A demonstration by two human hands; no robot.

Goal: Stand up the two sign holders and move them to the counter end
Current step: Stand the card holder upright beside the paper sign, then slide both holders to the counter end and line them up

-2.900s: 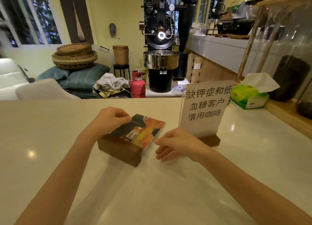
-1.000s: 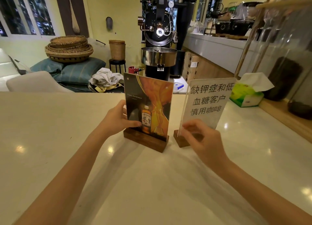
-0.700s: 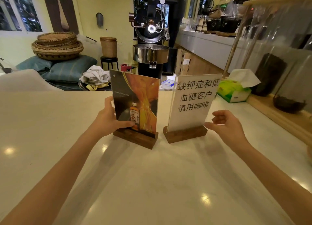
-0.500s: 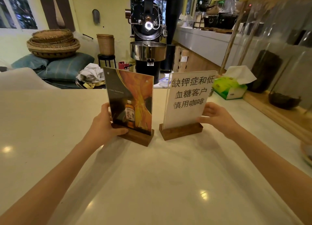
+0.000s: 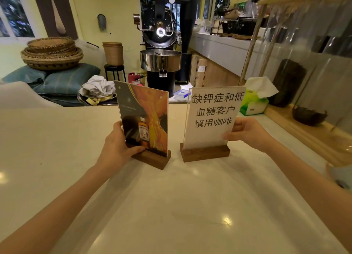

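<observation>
Left hand (image 5: 119,149) grips the edge of the upright acrylic sign holder with the orange bottle poster (image 5: 143,124); right hand (image 5: 247,132) pinches the white Chinese-text sign holder (image 5: 211,120). Both wooden bases sit side by side, apart, on the pale glossy counter (image 5: 181,206), green tissue box (image 5: 253,105) behind.

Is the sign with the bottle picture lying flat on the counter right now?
No, the bottle sign stands upright in its wooden base on the counter, gripped by the left hand.
</observation>
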